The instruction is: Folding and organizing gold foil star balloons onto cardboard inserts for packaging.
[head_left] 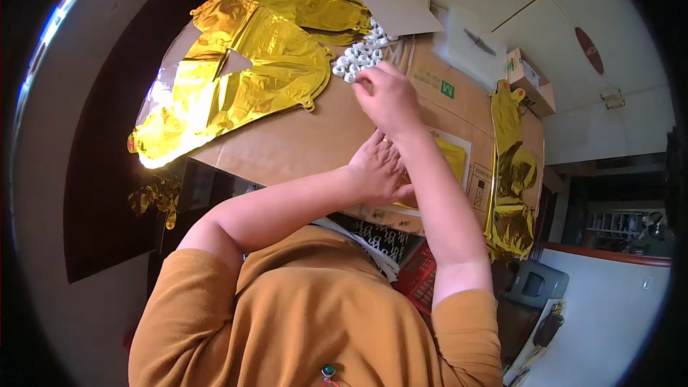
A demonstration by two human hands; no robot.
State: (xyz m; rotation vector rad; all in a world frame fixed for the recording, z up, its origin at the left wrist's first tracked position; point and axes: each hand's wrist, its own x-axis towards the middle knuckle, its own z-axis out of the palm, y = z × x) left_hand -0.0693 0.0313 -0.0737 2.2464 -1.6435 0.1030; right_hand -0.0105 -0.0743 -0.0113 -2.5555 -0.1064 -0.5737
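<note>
Right hand (387,97): extended over cardboard sheet (301,136), fingertips pinched at edge of heap of small white ring-shaped pieces (358,54); whether a piece is gripped cannot be told.
Left hand (378,170): laid flat, fingers spread, on gold foil piece in clear sleeve (448,158), partly hidden under right forearm.
Gold foil balloons (236,72): deflated, piled at far left of sheet; judged not yet handled.
Folded gold foil strip (510,172): hung over right edge.
White heap: large, judged mostly unused.

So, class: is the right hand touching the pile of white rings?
Touching. The head view shows the right hand's fingertips resting on the near edge of the white rings, no gap visible.
</note>
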